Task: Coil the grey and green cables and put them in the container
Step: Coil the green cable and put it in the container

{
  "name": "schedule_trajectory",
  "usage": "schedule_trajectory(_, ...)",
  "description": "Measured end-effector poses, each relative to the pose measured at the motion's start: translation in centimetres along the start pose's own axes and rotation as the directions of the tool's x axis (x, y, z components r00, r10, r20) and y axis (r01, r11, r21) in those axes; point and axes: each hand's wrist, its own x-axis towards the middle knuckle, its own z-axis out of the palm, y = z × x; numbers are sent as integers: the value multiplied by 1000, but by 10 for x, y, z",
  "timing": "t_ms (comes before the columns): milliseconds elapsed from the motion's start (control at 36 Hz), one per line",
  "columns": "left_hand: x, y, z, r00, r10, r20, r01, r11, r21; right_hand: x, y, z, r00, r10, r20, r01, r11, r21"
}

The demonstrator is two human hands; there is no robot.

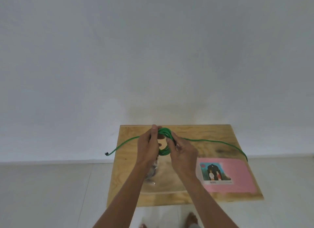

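Above the table, my left hand keeps a closed grip on the green cable coil while my right hand pinches its side, and the cable looks light, springy, best held where loops cross.

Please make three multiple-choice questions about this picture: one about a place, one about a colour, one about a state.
1. Where does the pink printed sheet lie on the plywood table?
A. right part
B. left part
C. hanging off the far edge

2. What colour is the thin cable being coiled?
A. red
B. green
C. blue

3. How is this cable now?
A. fully coiled
B. partly coiled, both ends loose
C. lying untouched

Answers: 1 A, it lies right of both forearms. 2 B, its loops are green. 3 B, the left hand and right hand hold loops while two tails trail outward.
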Motion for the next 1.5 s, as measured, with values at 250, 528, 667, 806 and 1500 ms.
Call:
schedule_trajectory(250,-9,-74,-37,988,73,-138,-28,952,304,-20,61,-13,978,208,31,-202,970,-133)
schedule_trajectory(528,-29,-154,-36,985,90,149,-170,676,717,-33,140,0,909,395,133,-336,883,-327)
schedule_trajectory(667,-34,-177,-34,976,60,207,-201,604,771,-33,153,17,881,445,162,-379,867,-324)
schedule_trajectory(806,-34,-186,-35,974,67,217,-215,576,789,-32,167,33,862,476,177,-405,855,-324)
schedule_trajectory(1500,-34,-188,-34,973,97,210,-229,546,806,-31,163,41,836,487,253,-421,864,-275)
